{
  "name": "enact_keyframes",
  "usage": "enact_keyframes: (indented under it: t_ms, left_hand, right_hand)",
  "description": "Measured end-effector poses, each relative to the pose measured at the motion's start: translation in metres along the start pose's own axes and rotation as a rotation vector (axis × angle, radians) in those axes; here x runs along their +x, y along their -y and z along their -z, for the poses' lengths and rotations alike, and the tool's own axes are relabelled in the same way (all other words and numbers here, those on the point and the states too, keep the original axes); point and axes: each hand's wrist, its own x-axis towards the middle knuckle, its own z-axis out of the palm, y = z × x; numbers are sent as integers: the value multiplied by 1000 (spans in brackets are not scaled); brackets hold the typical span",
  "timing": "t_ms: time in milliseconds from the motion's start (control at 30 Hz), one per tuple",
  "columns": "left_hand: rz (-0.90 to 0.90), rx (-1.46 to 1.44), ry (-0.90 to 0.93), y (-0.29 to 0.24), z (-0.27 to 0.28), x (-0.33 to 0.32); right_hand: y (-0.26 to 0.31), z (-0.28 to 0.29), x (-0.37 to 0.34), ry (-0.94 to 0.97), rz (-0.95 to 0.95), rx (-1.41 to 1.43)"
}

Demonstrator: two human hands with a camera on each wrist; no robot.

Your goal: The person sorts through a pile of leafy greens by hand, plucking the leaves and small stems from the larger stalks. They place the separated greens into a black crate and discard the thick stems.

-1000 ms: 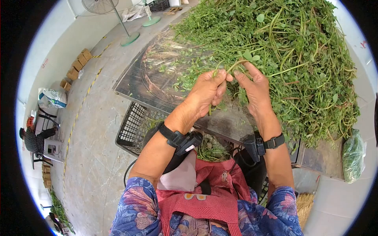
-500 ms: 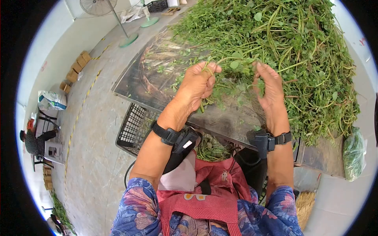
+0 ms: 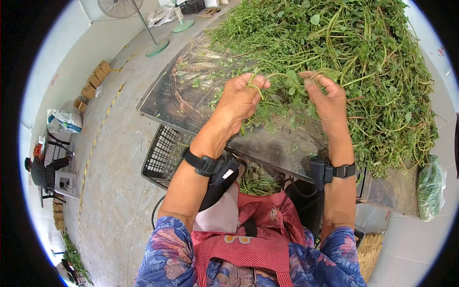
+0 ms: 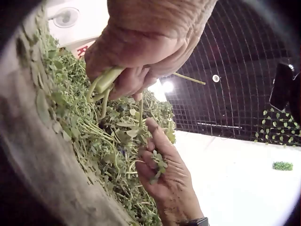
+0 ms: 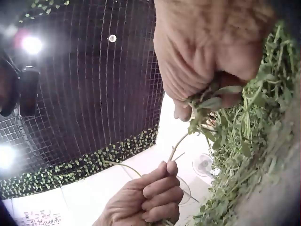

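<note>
Head view, and the left hand (image 3: 241, 98) had its fingers curled snugly round green stems (image 4: 111, 79)! Over on the other side, the right hand (image 3: 330, 98), thumb and fingertips nearly together, pinched a leafy sprig (image 3: 292, 76). That sprig bridged the hands, above the tabletop (image 3: 282, 149), right beside the big green heap (image 3: 377, 103).

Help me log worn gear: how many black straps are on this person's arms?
2: the left strap around the left forearm, the right strap around the right forearm, each near the wrist. Floral sleeves could hide others higher up.
</note>
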Motion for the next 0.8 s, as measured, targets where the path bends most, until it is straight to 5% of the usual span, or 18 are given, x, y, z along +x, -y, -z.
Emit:
enact_keyframes:
  t_ms: [33,200,533,633,700,733,767,800]
  left_hand:
    - [-6,21,-4,0,-1,0]
    - [-24,37,24,1,-3,-1]
    - [-41,47,-1,-2,1,-2]
    - [-45,85,22,-2,-2,-4]
    - [-49,92,51,-3,-7,-4]
    - [-68,136,41,-5,-12,-5]
    - [-86,180,29,-5,-15,-6]
    - [-87,178,26,1,-14,-2]
  right_hand:
    - [-1,-5,-1,31,111,-165]
    - [-8,-10,-4,90,84,-439]
    - [-3,-12,-5,102,168,-530]
    - [-2,-13,-5,-10,41,-507]
    - [-6,-11,0,-110,-242,264]
    - [7,-14,-3,-168,-373,433]
    - [0,-13,-3,-167,-374,433]
    - [-12,-12,-3,-188,-258,128]
